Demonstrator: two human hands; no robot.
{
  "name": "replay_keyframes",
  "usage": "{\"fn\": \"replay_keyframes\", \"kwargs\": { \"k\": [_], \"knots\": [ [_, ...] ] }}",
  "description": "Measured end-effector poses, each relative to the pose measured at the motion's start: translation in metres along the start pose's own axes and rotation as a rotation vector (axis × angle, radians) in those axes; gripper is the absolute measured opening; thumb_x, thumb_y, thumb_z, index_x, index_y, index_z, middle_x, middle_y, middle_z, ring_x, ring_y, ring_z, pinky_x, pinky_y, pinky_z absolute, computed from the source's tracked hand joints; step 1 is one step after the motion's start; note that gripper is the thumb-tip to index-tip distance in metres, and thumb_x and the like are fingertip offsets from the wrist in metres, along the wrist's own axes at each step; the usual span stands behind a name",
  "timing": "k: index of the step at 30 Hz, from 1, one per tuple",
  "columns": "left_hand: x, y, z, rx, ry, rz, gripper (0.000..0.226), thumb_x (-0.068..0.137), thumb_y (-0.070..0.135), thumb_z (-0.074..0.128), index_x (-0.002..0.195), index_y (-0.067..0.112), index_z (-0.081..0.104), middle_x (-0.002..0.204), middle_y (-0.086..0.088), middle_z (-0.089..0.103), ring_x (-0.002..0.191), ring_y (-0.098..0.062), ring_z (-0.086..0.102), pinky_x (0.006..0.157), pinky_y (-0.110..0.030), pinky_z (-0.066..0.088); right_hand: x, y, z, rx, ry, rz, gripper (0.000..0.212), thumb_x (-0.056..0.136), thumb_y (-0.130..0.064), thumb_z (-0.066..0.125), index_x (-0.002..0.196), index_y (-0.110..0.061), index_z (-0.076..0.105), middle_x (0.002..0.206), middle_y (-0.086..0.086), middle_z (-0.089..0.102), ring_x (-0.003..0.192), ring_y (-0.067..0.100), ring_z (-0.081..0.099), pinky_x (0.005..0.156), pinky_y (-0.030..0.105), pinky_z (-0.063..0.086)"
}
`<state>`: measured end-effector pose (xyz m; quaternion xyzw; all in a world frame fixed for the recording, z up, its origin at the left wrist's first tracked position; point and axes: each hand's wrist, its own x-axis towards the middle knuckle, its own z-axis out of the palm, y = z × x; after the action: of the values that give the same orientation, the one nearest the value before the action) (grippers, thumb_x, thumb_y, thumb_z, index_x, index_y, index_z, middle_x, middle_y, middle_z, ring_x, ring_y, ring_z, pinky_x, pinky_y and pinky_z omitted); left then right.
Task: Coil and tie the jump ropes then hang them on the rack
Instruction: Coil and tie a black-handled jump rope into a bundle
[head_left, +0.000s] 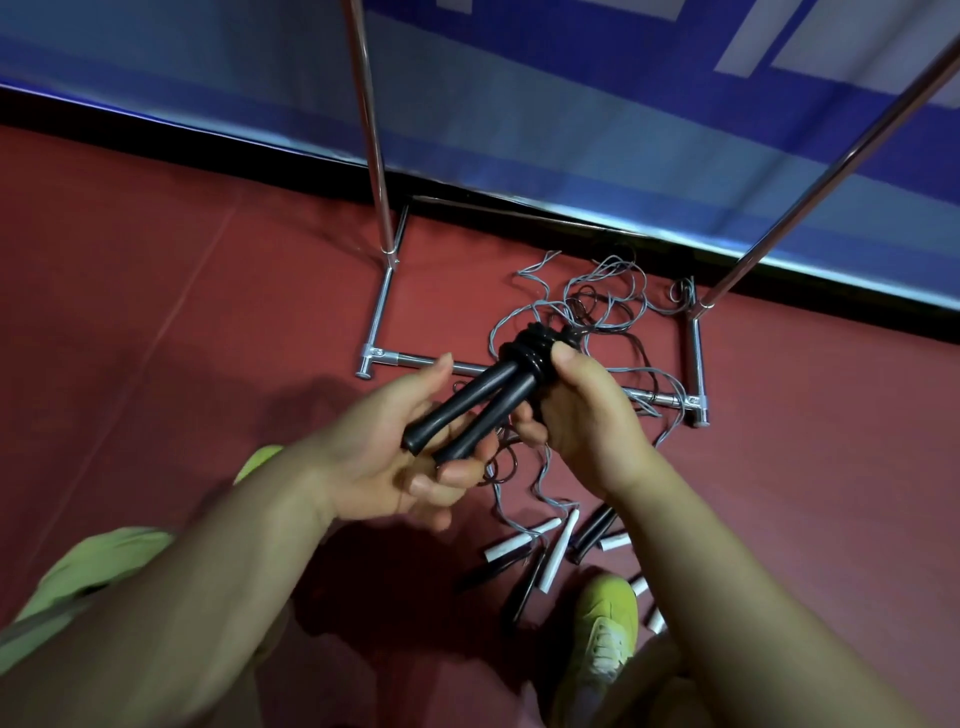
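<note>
A black jump rope (483, 400) is held in front of me, its two handles side by side with black cord wound in several turns round their top ends. My left hand (395, 457) cups the lower ends of the handles, fingers curled under them. My right hand (582, 410) grips the wound cord at the top, thumb pressed on the coil. Below lies a tangle of grey and dark ropes (597, 306) on the red floor. The chrome rack (374, 156) stands behind, with its base bars on the floor.
Several loose white and black handles (558, 551) lie on the floor near my yellow-green shoe (602, 634). A blue wall banner (571, 104) runs behind the rack. The rack's second upright (831, 171) slants at the right.
</note>
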<state>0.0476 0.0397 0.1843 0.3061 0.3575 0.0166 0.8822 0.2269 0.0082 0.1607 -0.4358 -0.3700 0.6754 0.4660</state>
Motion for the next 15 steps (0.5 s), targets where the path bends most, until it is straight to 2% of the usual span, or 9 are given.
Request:
{"fn": "replay_keyframes", "kwargs": {
  "k": [2,4,7,9,11,13,15],
  "knots": [
    [0.004,-0.003,0.005,0.056,0.065,0.05,0.064,0.08,0.067,0.026,0.067,0.017,0.063,0.049,0.001,0.038,0.039,-0.009,0.024,0.051,-0.028,0.035,0.002,0.006,-0.001,-0.066,0.003,0.058,0.046,0.086,-0.058,0.034,0.085,-0.018,0.057,0.068,0.006,0.046,0.056,0.018,0.034,0.054,0.029,0.029],
    [0.007,-0.005,0.009,0.157,0.215,0.103,0.061,0.081,0.065,0.025,0.073,0.015,0.06,0.046,0.001,0.038,0.037,-0.009,0.022,0.052,-0.028,0.03,0.004,0.013,-0.002,-0.195,0.052,0.147,0.064,0.082,-0.071,0.032,0.094,-0.014,0.059,0.074,0.008,0.053,0.054,0.016,0.043,0.055,0.031,0.033],
    [0.013,-0.007,0.013,0.295,0.44,0.185,0.056,0.095,0.053,0.022,0.082,0.013,0.058,0.04,0.007,0.045,0.032,-0.006,0.029,0.05,-0.025,0.028,0.003,0.015,-0.003,-0.327,0.14,0.26,0.073,0.09,-0.068,0.027,0.098,-0.005,0.063,0.072,0.004,0.061,0.052,0.013,0.05,0.052,0.024,0.039],
    [0.016,-0.008,0.012,0.385,0.544,0.217,0.052,0.099,0.047,0.023,0.074,0.012,0.054,0.039,0.007,0.047,0.032,-0.004,0.035,0.049,-0.025,0.03,-0.002,0.005,-0.002,-0.473,0.161,0.26,0.068,0.099,-0.054,0.02,0.087,-0.003,0.064,0.063,-0.002,0.058,0.05,0.008,0.048,0.05,0.017,0.038],
    [0.018,-0.01,0.007,0.442,0.607,0.239,0.052,0.098,0.049,0.031,0.068,0.013,0.054,0.048,0.004,0.051,0.039,-0.009,0.04,0.05,-0.026,0.032,-0.006,-0.002,-0.001,-0.665,0.172,0.205,0.066,0.101,-0.048,0.017,0.064,-0.012,0.058,0.05,-0.009,0.051,0.046,0.003,0.044,0.048,0.011,0.033],
    [0.02,-0.012,-0.001,0.515,0.658,0.246,0.054,0.087,0.059,0.036,0.063,0.015,0.056,0.056,-0.006,0.052,0.048,-0.019,0.042,0.053,-0.032,0.035,-0.007,-0.004,0.0,-0.759,0.205,0.193,0.067,0.101,-0.049,0.018,0.056,-0.014,0.053,0.045,-0.008,0.047,0.042,0.004,0.041,0.048,0.014,0.032],
    [0.021,-0.013,-0.004,0.616,0.688,0.231,0.057,0.077,0.063,0.029,0.061,0.016,0.058,0.051,-0.001,0.052,0.053,-0.02,0.046,0.06,-0.04,0.04,-0.005,-0.001,0.0,-0.825,0.235,0.182,0.072,0.1,-0.051,0.021,0.058,0.0,0.049,0.048,-0.002,0.043,0.045,0.011,0.038,0.052,0.024,0.031]
  ]
}}
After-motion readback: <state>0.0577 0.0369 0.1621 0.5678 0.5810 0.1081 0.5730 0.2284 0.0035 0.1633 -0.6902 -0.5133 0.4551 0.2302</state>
